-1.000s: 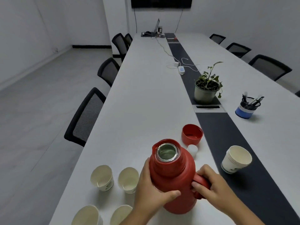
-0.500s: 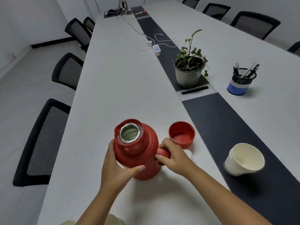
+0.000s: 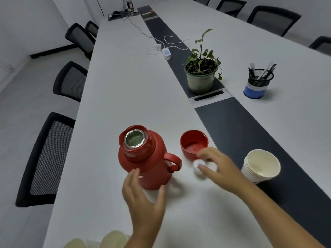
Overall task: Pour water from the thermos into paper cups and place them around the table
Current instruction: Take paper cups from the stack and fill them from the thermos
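Upright red thermos (image 3: 146, 158), mouth uncapped; left hand (image 3: 143, 199) spread beside it, right hand (image 3: 217, 167) pinching white stopper (image 3: 198, 166).

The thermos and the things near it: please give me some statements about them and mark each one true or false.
1. The thermos stands upright with its mouth open. True.
2. The right hand grips the thermos handle. False: it is over the white stopper, and the handle is free.
3. The red cap lies beside the thermos with its hollow side up. True.
4. The stack of paper cups stands on the white part of the table. False: it stands on the dark strip.
5. The left hand holds a paper cup. False: its fingers are spread, holding nothing.
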A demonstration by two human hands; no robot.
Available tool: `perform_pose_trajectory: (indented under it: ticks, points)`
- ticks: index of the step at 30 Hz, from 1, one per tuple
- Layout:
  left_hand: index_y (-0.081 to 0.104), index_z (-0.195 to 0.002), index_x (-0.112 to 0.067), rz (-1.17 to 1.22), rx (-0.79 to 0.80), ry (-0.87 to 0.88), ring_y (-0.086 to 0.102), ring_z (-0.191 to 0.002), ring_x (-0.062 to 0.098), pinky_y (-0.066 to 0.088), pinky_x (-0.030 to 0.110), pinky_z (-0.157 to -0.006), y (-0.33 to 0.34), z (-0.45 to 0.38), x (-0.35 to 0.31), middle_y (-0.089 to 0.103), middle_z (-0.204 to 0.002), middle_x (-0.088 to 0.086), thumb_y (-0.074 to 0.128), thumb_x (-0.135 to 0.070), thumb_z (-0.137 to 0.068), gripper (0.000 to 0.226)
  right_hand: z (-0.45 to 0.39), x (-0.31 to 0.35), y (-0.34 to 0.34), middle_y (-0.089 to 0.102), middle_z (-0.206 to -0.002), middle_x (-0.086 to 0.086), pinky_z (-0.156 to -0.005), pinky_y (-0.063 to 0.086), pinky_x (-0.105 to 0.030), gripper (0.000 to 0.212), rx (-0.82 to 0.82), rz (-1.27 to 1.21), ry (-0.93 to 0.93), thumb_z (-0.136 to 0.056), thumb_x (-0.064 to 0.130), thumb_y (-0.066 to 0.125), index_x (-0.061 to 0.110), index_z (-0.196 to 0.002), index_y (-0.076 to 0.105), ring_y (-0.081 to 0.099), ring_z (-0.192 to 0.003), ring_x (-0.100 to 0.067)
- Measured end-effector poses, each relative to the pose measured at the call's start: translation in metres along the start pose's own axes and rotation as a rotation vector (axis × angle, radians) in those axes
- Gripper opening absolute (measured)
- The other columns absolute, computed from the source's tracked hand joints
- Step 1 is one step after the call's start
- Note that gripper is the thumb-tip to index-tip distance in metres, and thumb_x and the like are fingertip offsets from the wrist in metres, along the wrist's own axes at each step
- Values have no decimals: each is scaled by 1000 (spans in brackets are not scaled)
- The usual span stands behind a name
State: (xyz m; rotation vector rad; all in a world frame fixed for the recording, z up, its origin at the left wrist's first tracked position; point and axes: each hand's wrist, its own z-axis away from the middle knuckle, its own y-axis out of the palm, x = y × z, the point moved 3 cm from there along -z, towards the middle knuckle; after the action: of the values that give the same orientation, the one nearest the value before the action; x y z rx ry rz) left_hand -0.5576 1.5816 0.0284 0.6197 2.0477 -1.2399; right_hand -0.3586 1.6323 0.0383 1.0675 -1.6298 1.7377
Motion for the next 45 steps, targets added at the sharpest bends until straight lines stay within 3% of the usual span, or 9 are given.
perform_pose_trajectory:
  ticks: [3,7,14,20,31,35,40,43,45]
  points:
    - [48,-111,-8,103,126,222,42,-104,15,30,11,-100,24,29,-29,51,-107,12,53,-25,-70,44,43,-22,-50,59,-96,4,-83,39,-19,14,-242,117,39,-79,3,63,12,-89,64,54,-96,-13]
    - [53,-117,-14,174,542,149,40,-106,-4,37,23,-99,78,47,-51,47,-117,-6,51,-17,-78,39,72,-69,-93,45,-133,-9,-98,38,-42,32,-208,371,294,-79,9,64,13,-111,60,27,-131,-27]
    - [28,-136,-19,182,860,21,33,-117,-3,27,-1,-93,164,44,-100,37,-141,-5,66,-31,-77,70,81,-104,-101,43,-130,8,-90,35,-18,30,-87,337,238,-85,19,59,20,-114,60,37,-112,-3]
    - [44,-116,-34,410,890,-29,51,-110,9,46,30,-94,185,44,-106,54,-119,-8,70,-33,-58,63,79,-107,-103,39,-118,23,-80,25,6,25,-24,450,74,-84,14,57,16,-109,63,45,-108,0]
    - [44,-103,-39,497,815,-55,52,-103,3,45,19,-88,183,44,-93,56,-109,-11,73,-33,-59,53,83,-94,-94,68,-105,-12,-81,47,-17,6,-77,569,-131,-76,6,67,6,-81,68,68,-91,-22]
    - [41,-107,-40,492,818,-50,49,-106,2,40,10,-86,187,49,-97,52,-114,-12,70,-37,-60,56,90,-95,-88,67,-104,-18,-93,33,-2,64,-203,455,-107,-94,45,27,-2,-83,69,64,-98,-19]
    - [42,-116,-31,464,834,-90,49,-109,9,46,24,-90,194,51,-97,49,-119,-8,73,-36,-60,64,88,-79,-117,57,-106,-7,-90,32,4,66,-419,277,-132,-92,50,29,-6,-85,64,39,-110,23]
    - [40,-123,-27,417,786,-137,47,-113,11,44,29,-96,198,53,-97,48,-123,-7,79,-29,-62,72,86,-71,-144,53,-116,27,-83,36,4,50,-524,237,-145,-88,47,41,3,-89,63,47,-103,10]
    - [41,-122,-26,432,731,-172,47,-112,11,45,30,-96,200,54,-103,49,-122,-7,81,-29,-59,74,89,-70,-150,55,-116,24,-80,38,5,36,-565,210,-137,-79,44,51,10,-85,59,53,-97,-3]
